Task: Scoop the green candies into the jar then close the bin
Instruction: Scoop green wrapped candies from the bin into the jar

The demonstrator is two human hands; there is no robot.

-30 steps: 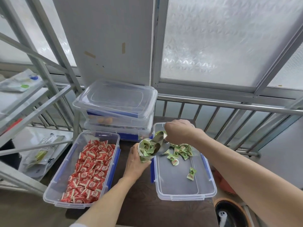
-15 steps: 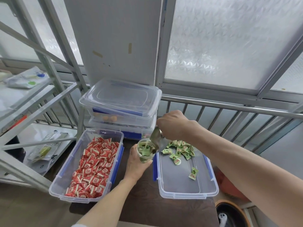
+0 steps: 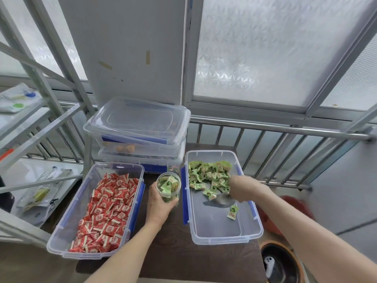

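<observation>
A clear plastic bin [image 3: 224, 234] with blue latches stands open on the right of the dark table. Green candies [image 3: 208, 175] are heaped at its far end, and one stray candy [image 3: 233, 212] lies nearer. My right hand [image 3: 242, 187] is inside the bin beside the heap, blurred, closed on a metal scoop [image 3: 219, 200] whose bowl is low over the bin floor. My left hand [image 3: 160, 203] grips a small clear jar [image 3: 168, 186], upright between the two front bins, partly filled with green candies.
An open bin of red candies [image 3: 106, 209] stands on the left. Two stacked lidded bins [image 3: 138, 131] sit behind, with loose lids on top. A metal railing [image 3: 285, 129] runs behind the table. A metal shelf frame [image 3: 40, 111] rises at left. A dark round container [image 3: 279, 262] stands at floor level, lower right.
My right hand has swung the scoop away from the jar's mouth and down into the green candy bin. The jar has stayed in my left hand, holding more candies.
</observation>
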